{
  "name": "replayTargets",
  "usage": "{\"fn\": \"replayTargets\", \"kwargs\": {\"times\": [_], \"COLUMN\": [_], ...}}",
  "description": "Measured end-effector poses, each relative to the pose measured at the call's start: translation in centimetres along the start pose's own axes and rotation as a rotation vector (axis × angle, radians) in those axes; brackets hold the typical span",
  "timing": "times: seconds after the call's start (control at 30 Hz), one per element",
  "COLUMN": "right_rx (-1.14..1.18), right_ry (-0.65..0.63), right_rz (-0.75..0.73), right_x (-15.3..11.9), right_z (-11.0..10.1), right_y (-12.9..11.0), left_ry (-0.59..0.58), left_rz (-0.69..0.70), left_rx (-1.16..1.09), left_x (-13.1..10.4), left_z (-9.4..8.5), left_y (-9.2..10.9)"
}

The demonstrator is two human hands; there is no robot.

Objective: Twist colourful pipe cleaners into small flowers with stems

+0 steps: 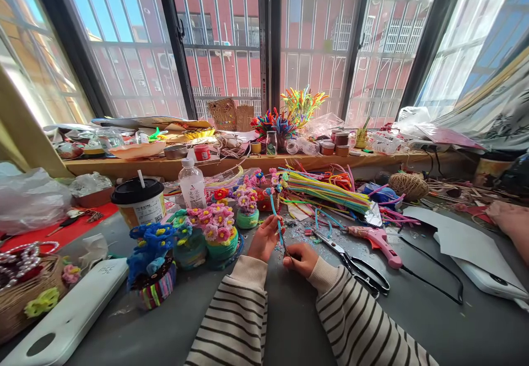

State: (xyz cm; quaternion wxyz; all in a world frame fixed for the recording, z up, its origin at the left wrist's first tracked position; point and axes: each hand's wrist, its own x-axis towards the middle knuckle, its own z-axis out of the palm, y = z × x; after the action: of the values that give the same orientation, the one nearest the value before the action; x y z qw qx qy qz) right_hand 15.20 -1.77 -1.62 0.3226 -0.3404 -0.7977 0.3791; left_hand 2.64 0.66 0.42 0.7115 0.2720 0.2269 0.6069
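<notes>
A light-blue pipe cleaner (274,205) stands nearly upright in front of me. The fingers of my left hand (264,239) are closed around its middle. My right hand (302,259) pinches at its lower end; a thin dark sliver shows by those fingertips, too small to make out. Just beyond my hands are pots of fuzzy pipe-cleaner flowers, with pink blooms (217,221) to the left and a small pink bunch (247,198) behind. Black-handled scissors (355,264) lie open to the right of my right hand, beside a pink glue gun (378,240).
A bundle of coloured pipe cleaners (330,189) lies behind the glue gun. To the left stand a lidded cup (142,203), a bottle (192,183), a blue flower pot (152,267) and a white power bank (70,316). Another person's hand (510,220) rests at far right.
</notes>
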Motion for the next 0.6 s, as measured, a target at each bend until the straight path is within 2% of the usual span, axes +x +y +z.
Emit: {"fn": "replayTargets", "kwargs": {"times": [0.3,0.47,0.6], "right_rx": [-0.047,0.037,0.086], "right_ry": [0.136,0.118,0.089], "right_rz": [0.058,0.091,0.058], "right_x": [0.35,0.20,0.19], "right_z": [0.22,0.16,-0.07], "right_y": [0.80,0.63,0.60], "left_ry": [0.076,0.063,0.045], "left_rz": [0.038,0.044,0.008], "left_rx": [-0.042,-0.038,0.011], "left_x": [0.05,0.10,0.05], "left_z": [0.25,0.09,-0.01], "left_y": [0.23,0.21,0.12]}}
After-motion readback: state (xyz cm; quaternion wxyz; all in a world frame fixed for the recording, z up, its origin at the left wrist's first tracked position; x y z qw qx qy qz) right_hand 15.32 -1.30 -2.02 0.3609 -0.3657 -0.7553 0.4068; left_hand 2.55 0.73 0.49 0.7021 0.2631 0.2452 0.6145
